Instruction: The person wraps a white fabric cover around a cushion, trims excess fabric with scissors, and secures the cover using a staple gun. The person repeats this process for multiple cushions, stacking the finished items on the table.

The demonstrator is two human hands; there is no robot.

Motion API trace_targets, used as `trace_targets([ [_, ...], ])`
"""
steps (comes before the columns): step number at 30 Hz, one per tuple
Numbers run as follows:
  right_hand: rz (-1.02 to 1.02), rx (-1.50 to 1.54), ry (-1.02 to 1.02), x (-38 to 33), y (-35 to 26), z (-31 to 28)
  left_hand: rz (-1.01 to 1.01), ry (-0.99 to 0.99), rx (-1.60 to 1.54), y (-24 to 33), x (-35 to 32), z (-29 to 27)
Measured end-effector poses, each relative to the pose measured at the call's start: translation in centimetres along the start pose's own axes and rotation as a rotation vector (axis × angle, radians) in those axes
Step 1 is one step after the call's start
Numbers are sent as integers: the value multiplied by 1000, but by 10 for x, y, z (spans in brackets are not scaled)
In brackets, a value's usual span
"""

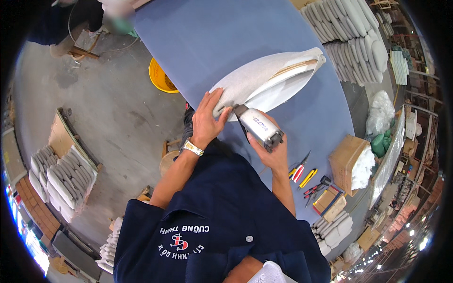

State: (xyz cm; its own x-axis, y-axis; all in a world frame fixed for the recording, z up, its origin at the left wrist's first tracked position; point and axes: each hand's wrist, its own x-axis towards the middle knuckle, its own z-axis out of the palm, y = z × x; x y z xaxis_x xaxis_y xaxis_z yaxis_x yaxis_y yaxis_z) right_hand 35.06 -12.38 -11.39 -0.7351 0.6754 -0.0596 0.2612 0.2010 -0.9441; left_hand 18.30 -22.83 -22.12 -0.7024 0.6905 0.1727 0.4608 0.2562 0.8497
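Observation:
A seat pad (pixel 264 71) wrapped in light grey fabric stands tilted on the blue-grey table, with white lining and a strip of wood showing along its open side. My left hand (pixel 207 115) grips the pad's near left end, thumb and fingers pinching the folded fabric. In my right hand (pixel 270 150) is a white and black staple gun (pixel 258 124), my fingers wrapped round its handle. The gun's nose touches or nearly touches the fabric beside my left thumb; the exact contact cannot be made out.
Pliers (pixel 298 172), a yellow cutter (pixel 307 179) and a small box (pixel 329 202) lie on the table (pixel 207 37) at my right. Beyond them stands a carton (pixel 347 162) of white stuffing. Stacked grey pads (pixel 347 28) rise past the far right edge. A yellow bucket (pixel 158 78) stands left.

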Motion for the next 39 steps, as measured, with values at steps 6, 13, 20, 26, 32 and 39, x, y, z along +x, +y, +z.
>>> trace_targets([
  [6,17,-30,-38,7,2,11,8,-20,-11,-1,-4,-1],
  [13,36,-77,-50,5,11,15,-15,-57,-13,-1,-4,-4],
  [20,87,-125,-113,11,8,18,-29,-72,-48,-3,-3,-5],
  [26,107,-115,-132,10,12,22,-48,-150,-51,-4,-3,-8],
  [32,127,-154,-177,14,12,18,-80,-254,-74,-1,-6,-13],
  [39,133,-135,-103,8,19,31,-74,-187,-97,-1,-9,-10],
])
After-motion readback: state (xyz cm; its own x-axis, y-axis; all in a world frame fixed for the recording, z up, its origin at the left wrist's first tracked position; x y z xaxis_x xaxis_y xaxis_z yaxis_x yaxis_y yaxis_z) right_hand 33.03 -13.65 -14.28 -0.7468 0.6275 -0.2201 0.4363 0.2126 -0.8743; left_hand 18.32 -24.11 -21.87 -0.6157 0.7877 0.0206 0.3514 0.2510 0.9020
